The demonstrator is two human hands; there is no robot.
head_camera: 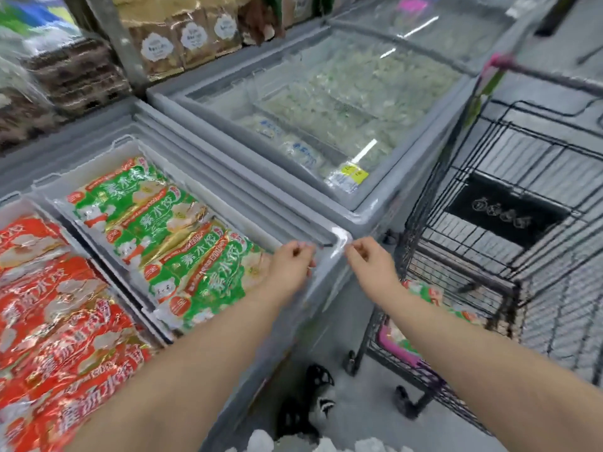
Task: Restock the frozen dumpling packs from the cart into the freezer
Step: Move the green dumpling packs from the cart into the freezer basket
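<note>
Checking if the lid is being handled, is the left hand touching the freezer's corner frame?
Touching. The head view shows the left hand with curled fingers resting on the freezer's corner frame, no gap visible between them.

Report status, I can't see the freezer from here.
Left hand and right hand empty at freezer corner. Green dumpling packs inside. Nothing blocking.

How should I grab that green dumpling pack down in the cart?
Reach down from above into the cart and take the green dumpling pack by its upper edge. It lies flat at the bottom behind the wire sides, partly hidden by the right arm, so only the top is open.
</note>
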